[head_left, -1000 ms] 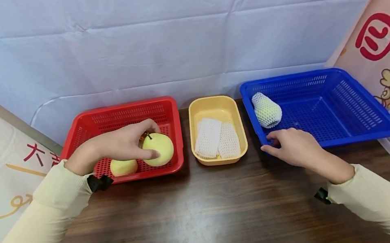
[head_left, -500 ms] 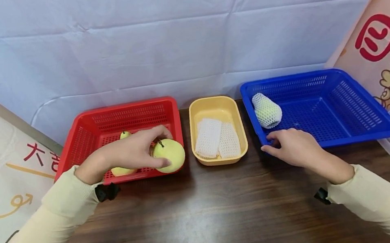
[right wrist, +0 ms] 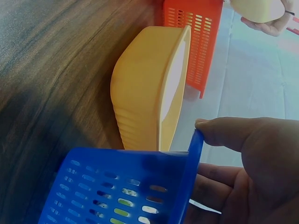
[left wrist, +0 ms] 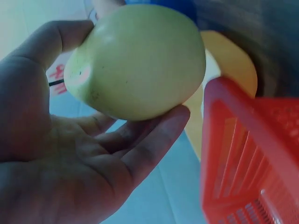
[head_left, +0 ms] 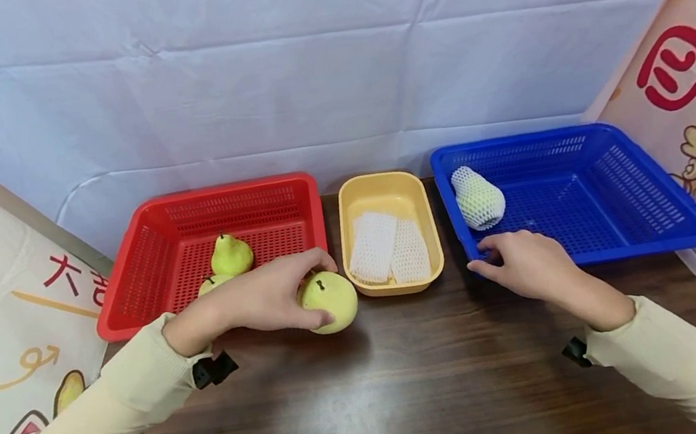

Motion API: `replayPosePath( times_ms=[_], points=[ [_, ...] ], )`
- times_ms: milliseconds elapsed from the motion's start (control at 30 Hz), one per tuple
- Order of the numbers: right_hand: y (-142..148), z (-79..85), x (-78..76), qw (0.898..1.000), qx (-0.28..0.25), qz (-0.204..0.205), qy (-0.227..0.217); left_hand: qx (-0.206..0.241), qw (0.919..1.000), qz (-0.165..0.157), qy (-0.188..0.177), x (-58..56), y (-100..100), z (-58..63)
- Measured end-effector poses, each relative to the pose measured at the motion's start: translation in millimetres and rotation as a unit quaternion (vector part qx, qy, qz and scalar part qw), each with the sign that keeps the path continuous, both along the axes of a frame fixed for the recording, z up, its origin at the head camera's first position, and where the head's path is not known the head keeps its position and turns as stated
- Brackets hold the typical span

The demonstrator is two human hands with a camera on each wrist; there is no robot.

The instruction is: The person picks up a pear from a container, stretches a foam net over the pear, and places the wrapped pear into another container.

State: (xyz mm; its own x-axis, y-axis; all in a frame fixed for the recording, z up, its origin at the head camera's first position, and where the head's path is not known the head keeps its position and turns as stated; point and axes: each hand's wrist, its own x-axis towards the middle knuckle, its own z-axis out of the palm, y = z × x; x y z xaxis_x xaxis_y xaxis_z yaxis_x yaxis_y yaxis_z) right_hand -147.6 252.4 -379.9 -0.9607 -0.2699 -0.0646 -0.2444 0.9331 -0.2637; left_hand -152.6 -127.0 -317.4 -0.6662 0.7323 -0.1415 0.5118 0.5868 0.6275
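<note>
My left hand [head_left: 260, 298] grips a yellow-green pear [head_left: 335, 301] between thumb and fingers, held above the front right corner of the red basket [head_left: 112, 318]. In the left wrist view the pear [left wrist: 145, 60] shows its stem toward the palm, with the basket's wall close beside it. My right hand [head_left: 526, 263] holds the front left corner of the blue basket [head_left: 591, 256], its thumb at the rim [right wrist: 196, 144] in the right wrist view. Inside that basket, by the left wall, lies a pear in a white foam net [head_left: 478, 198].
Two more pears, one upright [head_left: 232, 256] and one partly covered by the left hand [head_left: 214, 282], are in the red basket. Between the baskets stands a yellow tray [head_left: 383, 181] with white foam nets [head_left: 375, 246]. A pale cloth [head_left: 328, 65] hangs behind the wooden table [head_left: 410, 385].
My left hand has carried the pear rightward and toward me, from inside the red basket to past its front right corner, uncovering the upright pear. The right hand has stayed at the blue basket.
</note>
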Motion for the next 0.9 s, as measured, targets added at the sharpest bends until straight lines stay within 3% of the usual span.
replayPosePath(
  times_ms=[500, 733, 900],
  points=[
    [1.4, -0.3, 0.5, 1.000, -0.005, 0.005, 0.005, 0.028, 0.9992, 0.025, 0.014, 21.9, 31.4, -19.5],
    [1.4, -0.8, 0.6, 1.000, -0.004, 0.003, 0.006, 0.027, 0.9987, 0.042, 0.005, 27.5, 42.9, -36.7],
    [1.6, -1.2, 0.7, 1.000, -0.005, 0.002, 0.008, 0.025, 0.9983, 0.044, 0.030, 33.0, 50.6, -50.6]
  ],
)
